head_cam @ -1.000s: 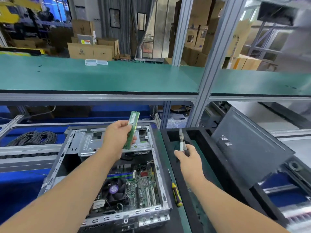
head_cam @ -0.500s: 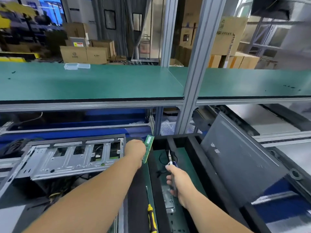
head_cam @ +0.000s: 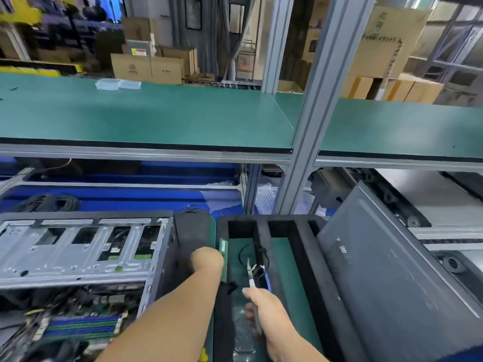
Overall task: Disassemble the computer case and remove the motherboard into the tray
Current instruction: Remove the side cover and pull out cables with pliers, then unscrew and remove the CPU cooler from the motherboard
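Left hand grips flat green memory stick; right hand grips steel pliers.

The open computer case fills the lower left of the frame, with its motherboard inside at the bottom left. Just right of it, at lower centre, sits the compartmented tray. A detached side panel leans at the tray's right edge. A shelf spans the frame above and behind them, cardboard boxes beyond it.

The motherboard is blurred and cut off by the lower edge, its parts unreadable.
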